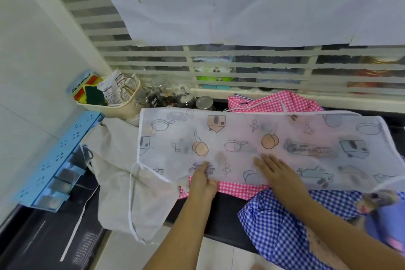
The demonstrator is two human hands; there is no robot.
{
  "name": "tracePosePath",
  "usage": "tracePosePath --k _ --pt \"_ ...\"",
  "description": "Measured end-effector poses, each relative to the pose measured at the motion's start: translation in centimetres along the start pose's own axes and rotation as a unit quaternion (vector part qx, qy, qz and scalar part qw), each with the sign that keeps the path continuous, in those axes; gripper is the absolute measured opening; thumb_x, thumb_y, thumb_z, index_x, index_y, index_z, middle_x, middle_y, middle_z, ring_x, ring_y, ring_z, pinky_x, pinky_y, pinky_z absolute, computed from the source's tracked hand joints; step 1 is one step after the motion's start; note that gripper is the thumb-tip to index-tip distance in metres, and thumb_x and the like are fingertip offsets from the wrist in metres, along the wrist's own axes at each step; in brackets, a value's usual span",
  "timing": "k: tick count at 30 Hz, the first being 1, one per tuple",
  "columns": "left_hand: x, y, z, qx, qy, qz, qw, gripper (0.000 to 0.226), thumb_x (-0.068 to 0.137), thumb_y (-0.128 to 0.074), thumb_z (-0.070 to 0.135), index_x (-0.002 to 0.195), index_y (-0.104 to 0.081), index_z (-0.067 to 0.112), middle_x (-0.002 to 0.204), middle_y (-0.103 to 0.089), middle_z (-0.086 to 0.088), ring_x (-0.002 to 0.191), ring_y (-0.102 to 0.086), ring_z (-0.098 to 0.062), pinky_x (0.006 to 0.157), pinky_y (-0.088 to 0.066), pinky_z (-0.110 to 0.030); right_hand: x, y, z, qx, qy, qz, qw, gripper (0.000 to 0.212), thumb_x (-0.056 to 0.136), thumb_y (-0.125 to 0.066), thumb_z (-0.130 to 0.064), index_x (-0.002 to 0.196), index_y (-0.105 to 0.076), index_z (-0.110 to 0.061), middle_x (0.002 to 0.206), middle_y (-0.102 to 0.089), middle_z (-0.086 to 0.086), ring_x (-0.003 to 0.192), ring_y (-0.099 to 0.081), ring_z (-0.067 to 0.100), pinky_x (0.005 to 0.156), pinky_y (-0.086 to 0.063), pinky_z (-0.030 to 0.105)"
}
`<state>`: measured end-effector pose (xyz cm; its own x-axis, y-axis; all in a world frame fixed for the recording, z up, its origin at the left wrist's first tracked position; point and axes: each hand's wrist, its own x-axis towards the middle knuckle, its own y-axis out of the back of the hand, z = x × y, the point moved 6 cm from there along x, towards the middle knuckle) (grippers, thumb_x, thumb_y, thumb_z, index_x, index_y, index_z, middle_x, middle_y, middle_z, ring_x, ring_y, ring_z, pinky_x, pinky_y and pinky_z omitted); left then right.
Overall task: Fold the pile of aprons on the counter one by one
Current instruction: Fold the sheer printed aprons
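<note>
Blue checked apron [274, 226] waits nearest, behind the right hand [277, 171], whose flat, released palm pins the white printed apron [241, 138] over the pink apron [236, 189]; left hand [202, 180] alongside touches its hem, grip unclear

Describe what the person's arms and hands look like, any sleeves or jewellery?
The left hand and right hand are ungloved, with no rings, watch or bracelet showing. Both arms are bare up to the frame's edge, with no sleeves in view.
</note>
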<state>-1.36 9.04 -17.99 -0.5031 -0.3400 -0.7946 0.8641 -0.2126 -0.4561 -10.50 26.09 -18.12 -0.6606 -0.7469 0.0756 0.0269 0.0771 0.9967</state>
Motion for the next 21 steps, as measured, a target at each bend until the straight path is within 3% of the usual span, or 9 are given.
tracePosePath --k 4,7,11,13,14,15,17,19,21 --pt "-1.5 -1.0 1.5 -0.036 -0.040 -0.003 0.999 0.016 0.099 -0.045 0.003 0.092 -0.060 0.003 0.087 -0.064 -0.015 0.078 -0.061 -0.026 0.061 -0.053 -0.042 -0.6 3.2 5.5 -0.004 -0.067 0.061 0.996 0.074 0.034 -0.086 0.016 0.104 -0.071 0.000 0.100 -0.071 0.020 0.083 -0.071 0.034 0.072 -0.056 0.048" --pt "-3.3 -2.1 2.8 -0.042 -0.057 -0.025 0.997 0.014 0.096 -0.047 -0.001 0.095 -0.061 0.001 0.090 -0.066 -0.015 0.077 -0.064 -0.026 0.061 -0.052 -0.039 -1.1 6.8 7.9 -0.023 -0.068 0.086 0.994 0.065 0.032 -0.087 0.014 0.095 -0.074 0.000 0.086 -0.074 0.016 0.067 -0.071 0.032 0.057 -0.057 0.046" --pt "-5.6 -2.5 4.6 -0.030 -0.118 -0.059 0.991 0.022 0.091 -0.052 -0.005 0.110 -0.062 -0.001 0.091 -0.070 -0.016 0.082 -0.067 -0.025 0.058 -0.060 -0.032 -2.5 10.0 9.1 0.026 -0.079 0.124 0.989 0.049 0.051 -0.079 0.013 0.098 -0.073 0.000 0.092 -0.072 0.020 0.075 -0.070 0.037 0.065 -0.055 0.053" --pt "-7.5 -2.3 5.4 -0.004 -0.142 -0.087 0.986 0.021 0.091 -0.052 -0.003 0.108 -0.062 0.001 0.103 -0.068 -0.017 0.094 -0.066 -0.027 0.065 -0.061 -0.032 -3.2 11.5 8.7 0.034 -0.121 0.126 0.984 0.046 0.065 -0.067 0.015 0.109 -0.070 -0.001 0.111 -0.068 0.021 0.095 -0.067 0.041 0.083 -0.053 0.055" --pt "-8.3 -2.1 5.9 0.013 -0.153 -0.094 0.984 0.018 0.091 -0.051 -0.001 0.106 -0.062 0.001 0.107 -0.067 -0.017 0.097 -0.066 -0.027 0.069 -0.060 -0.033 -3.1 12.0 8.0 0.003 -0.164 0.034 0.986 0.045 0.078 -0.062 0.010 0.120 -0.064 -0.004 0.126 -0.061 0.015 0.112 -0.060 0.037 0.095 -0.048 0.049" --pt "-9.7 -1.8 6.3 0.035 -0.166 -0.101 0.980 0.016 0.091 -0.051 0.000 0.103 -0.062 0.001 0.105 -0.068 -0.016 0.094 -0.067 -0.026 0.069 -0.060 -0.031 -5.2 11.0 7.7 0.050 -0.170 -0.060 0.982 0.041 0.093 -0.053 0.000 0.133 -0.054 -0.008 0.140 -0.051 0.005 0.127 -0.049 0.028 0.105 -0.041 0.037" --pt "-12.5 -1.0 6.8 0.077 -0.191 -0.093 0.974 0.012 0.091 -0.050 0.000 0.095 -0.062 0.001 0.086 -0.068 -0.010 0.075 -0.067 -0.017 0.057 -0.059 -0.025 -8.0 11.8 8.5 0.023 -0.298 -0.206 0.932 0.042 0.102 -0.034 -0.016 0.144 -0.035 -0.014 0.152 -0.035 -0.007 0.137 -0.033 0.008 0.103 -0.028 0.009" --pt "-15.7 0.1 7.4 0.104 -0.217 -0.081 0.967 0.010 0.090 -0.051 0.000 0.087 -0.060 0.003 0.065 -0.068 -0.005 0.057 -0.066 -0.012 0.051 -0.057 -0.023 -9.3 15.2 5.4 0.095 -0.285 -0.103 0.948 0.031 0.101 -0.038 -0.022 0.125 -0.057 -0.018 0.127 -0.058 0.000 0.118 -0.053 0.018 0.091 -0.044 0.019" --pt "-18.8 1.4 8.0 0.130 -0.243 -0.081 0.958 0.008 0.090 -0.052 0.005 0.093 -0.060 0.005 0.064 -0.067 -0.001 0.053 -0.064 -0.008 0.050 -0.056 -0.022 -11.3 20.3 2.5 0.106 -0.219 -0.043 0.969 0.027 0.083 -0.039 -0.030 0.080 -0.064 -0.018 0.084 -0.063 0.003 0.086 -0.060 0.026 0.073 -0.044 0.034"
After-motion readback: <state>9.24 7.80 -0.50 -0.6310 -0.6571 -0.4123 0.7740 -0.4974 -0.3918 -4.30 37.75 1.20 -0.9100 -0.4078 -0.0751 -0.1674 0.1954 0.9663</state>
